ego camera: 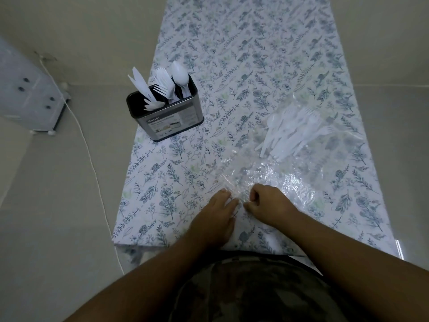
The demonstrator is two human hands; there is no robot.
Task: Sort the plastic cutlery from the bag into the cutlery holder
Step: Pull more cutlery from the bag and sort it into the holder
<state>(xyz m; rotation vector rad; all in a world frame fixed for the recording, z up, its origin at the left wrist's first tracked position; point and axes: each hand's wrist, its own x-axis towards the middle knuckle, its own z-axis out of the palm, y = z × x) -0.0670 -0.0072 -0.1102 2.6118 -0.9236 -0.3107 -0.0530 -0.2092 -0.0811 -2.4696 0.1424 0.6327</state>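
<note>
Both forearms are reaching out from the bottom of the view over the near edge of the table (176, 159). Left hand (218, 212) is lying with fingers fairly straight, tips touching the near end of the clear bag (267, 177). Right hand (267, 203) is curling its fingers and pinching the crinkled plastic just beside the left. The bag is lying flat on the flowered cloth, running away to the right, and the loose cutlery (294, 133) is sitting inside its far end, well apart from the hands. At the left edge of the table the holder (167, 115) is standing upright, already carrying knives (140, 86), forks (163, 83) and spoons (180, 76) in separate sections.

Judgement: sorting is partly done, and the person appears to be working the bag's mouth open or steadying it. The next move is calling for a reach inside to the far pile, drawing out a piece and matching it to its section. Thin film is likely to slide or bunch.
</note>
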